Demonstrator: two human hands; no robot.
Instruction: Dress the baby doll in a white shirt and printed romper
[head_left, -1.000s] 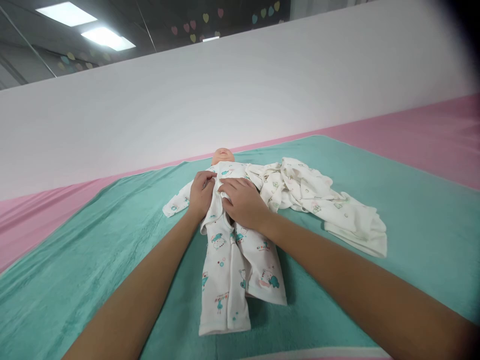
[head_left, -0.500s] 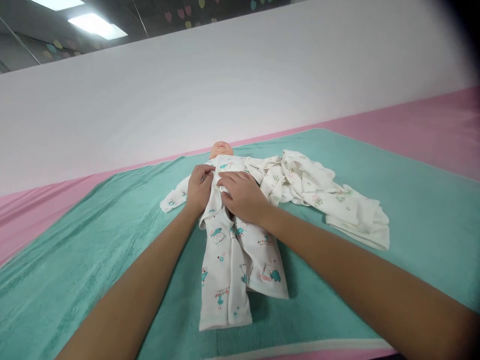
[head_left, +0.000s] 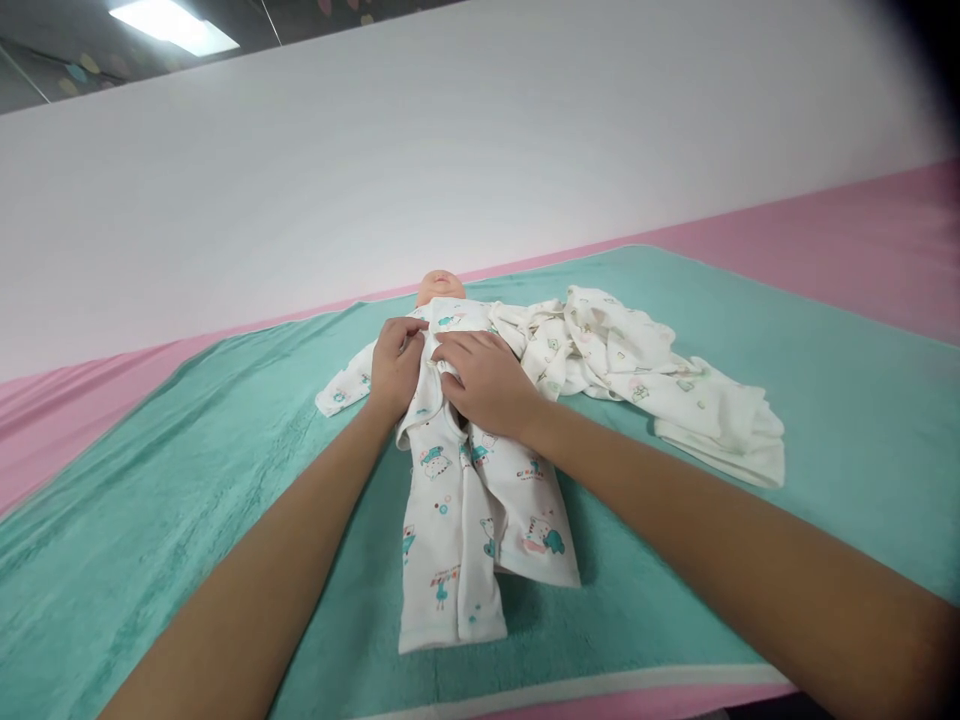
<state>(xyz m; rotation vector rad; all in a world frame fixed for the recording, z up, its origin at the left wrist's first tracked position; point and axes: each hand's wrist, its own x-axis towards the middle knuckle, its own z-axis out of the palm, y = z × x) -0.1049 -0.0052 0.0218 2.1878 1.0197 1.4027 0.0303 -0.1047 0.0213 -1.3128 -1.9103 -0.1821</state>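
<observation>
A baby doll (head_left: 441, 285) lies on its back, its head at the far end, dressed in a white baby romper (head_left: 439, 500) with teal and pink animal prints. On the chest, my left hand (head_left: 397, 365) has its fingers bent and closed on the romper's front edge. Close beside it, my right hand (head_left: 491, 380) grips the same front opening with its fingertips, thumb lower down. The exact fastening under my fingers is hidden. Both romper legs stretch toward me, and one sleeve reaches out to the left.
Right of the doll lies a crumpled white printed baby garment (head_left: 637, 360), touching the romper's side. Everything rests on a teal blanket (head_left: 225, 450) over a pink sheet (head_left: 885, 240). A white wall panel (head_left: 450, 160) rises behind the doll's head.
The view has tilted slightly, so the scene sits a little higher. Both hands stay at the romper's chest with hardly any movement.
</observation>
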